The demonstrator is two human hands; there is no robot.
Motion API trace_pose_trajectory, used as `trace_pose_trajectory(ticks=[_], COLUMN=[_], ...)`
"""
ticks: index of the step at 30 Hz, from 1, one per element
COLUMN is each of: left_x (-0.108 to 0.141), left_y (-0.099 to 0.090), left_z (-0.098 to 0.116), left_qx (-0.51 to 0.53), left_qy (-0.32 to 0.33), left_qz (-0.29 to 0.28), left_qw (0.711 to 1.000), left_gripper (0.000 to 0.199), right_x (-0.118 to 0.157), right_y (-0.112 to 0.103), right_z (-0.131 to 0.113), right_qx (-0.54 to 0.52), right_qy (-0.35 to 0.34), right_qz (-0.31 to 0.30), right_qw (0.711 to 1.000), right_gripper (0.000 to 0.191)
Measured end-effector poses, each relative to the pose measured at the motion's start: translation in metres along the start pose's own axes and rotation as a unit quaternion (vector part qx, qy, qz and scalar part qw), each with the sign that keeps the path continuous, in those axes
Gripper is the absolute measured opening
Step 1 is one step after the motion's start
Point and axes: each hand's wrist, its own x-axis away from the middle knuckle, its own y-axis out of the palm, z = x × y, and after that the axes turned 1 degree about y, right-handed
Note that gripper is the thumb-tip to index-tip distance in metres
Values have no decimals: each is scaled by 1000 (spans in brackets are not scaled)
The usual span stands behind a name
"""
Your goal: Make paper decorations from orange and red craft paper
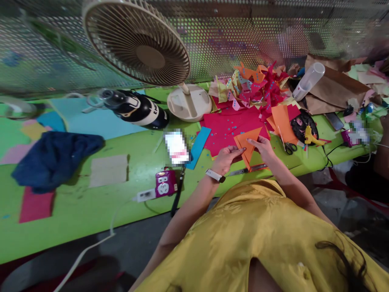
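A folded piece of orange paper (249,147), roughly triangular, is held up between both hands over the table's front part. My left hand (225,159), with a watch on its wrist, pinches its left edge. On the right side my right hand (263,147) grips the paper with the thumb on its face. Beneath and behind it lies red paper (221,123) strewn with small blue bits. Just below the hands is a long, thin cutter-like tool (240,172), partly hidden. A blue paper strip (199,147) lies to the left, and more orange sheets (281,117) are to the right.
A fan (190,105) and a black bottle (138,111) stand at the back left. A blurred phone (176,147) and purple power socket (165,183) lie left. Scissors (290,148), a yellow glue gun (311,137) and paper scraps (249,85) are right. Another person's arm (383,136) shows far right.
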Motion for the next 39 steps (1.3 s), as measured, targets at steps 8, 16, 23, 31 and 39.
trace_pose_trajectory(ticks=[8,16,23,31,39], left_x=[0,0,3,5,5], left_y=[-2,-2,-2,-5,-14], left_z=[-3,-3,-5,-4,-1], left_qx=[-7,-3,-29,-37,-55], left_qy=[-6,-1,28,21,-4], left_qz=[-6,-16,-23,-41,-55], left_qw=[1000,1000,999,998,997], left_gripper=[37,39,41,46,39], right_x=[0,-1,2,-1,-2], right_y=[0,0,3,2,-3], right_z=[-1,0,-7,-8,-22], right_qx=[-9,5,3,-20,-7], right_qy=[-14,-27,-16,-52,-49], right_qz=[2,15,16,33,0], right_qw=[1000,1000,1000,998,999], right_gripper=[37,34,36,33,40])
